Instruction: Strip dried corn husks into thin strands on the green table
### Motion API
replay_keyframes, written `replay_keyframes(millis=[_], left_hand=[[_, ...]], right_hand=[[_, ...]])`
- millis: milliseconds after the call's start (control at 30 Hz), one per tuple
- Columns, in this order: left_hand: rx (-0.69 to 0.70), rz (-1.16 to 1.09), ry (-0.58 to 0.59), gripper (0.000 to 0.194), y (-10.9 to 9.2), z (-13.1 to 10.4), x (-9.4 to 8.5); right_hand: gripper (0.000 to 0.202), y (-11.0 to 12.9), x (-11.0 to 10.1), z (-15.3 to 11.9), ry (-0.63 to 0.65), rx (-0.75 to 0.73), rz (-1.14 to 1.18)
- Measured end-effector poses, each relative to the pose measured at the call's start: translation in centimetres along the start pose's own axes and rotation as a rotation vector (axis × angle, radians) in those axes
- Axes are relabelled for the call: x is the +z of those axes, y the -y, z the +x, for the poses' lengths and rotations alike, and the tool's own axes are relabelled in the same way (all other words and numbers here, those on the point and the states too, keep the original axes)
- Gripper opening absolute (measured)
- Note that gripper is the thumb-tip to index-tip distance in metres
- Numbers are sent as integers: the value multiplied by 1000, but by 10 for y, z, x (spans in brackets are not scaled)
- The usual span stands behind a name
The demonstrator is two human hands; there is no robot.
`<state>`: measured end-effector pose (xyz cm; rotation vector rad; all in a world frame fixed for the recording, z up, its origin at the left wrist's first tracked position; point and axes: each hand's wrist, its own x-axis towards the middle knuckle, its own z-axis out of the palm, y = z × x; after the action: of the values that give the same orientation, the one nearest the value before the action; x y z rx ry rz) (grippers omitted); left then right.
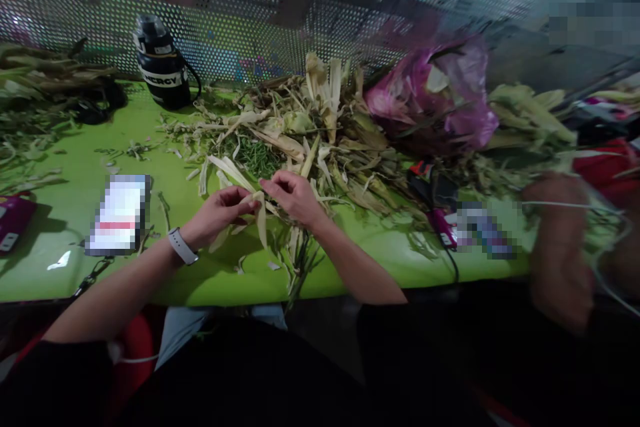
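Note:
Pale dry corn husk (263,225) is pinched between the thumb and fingers of my left hand (219,215), one strip hanging down over the green table (205,280). Close beside it on the right, my right hand (296,201) has thumb and fingertips drawn together near the husk's upper end. What lies between those fingertips is too small to make out. Just beyond both hands lies a small heap of thin green leaves (257,157). A large pile of dry husks (360,147) spreads behind and to the right of it.
A dark bottle (163,70) stands at the back left before a perforated metal screen (240,20). Left of my hands lies a lit phone (119,213). A pink plastic bag (440,97) sits at the back right. Another person's arm (560,247) rests at the right.

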<state>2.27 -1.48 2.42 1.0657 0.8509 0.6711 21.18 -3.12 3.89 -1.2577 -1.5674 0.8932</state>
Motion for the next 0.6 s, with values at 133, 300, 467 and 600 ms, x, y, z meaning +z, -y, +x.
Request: replay_keyframes(millis=[133,300,467,600], left_hand=[[-28,-35,-71,22,4,6,-4],[-78,-70,-108,23,7,10,-4],[38,-34,-145,28,4,9,-6],[-25,-128,-168,26,-1,12,-12]], right_hand=[[37,1,-3,-2,205,-38,-247],[40,-17,3,4,403,220,-210],[35,-22,8,5,452,259,116],[38,-18,6,7,387,243,214]])
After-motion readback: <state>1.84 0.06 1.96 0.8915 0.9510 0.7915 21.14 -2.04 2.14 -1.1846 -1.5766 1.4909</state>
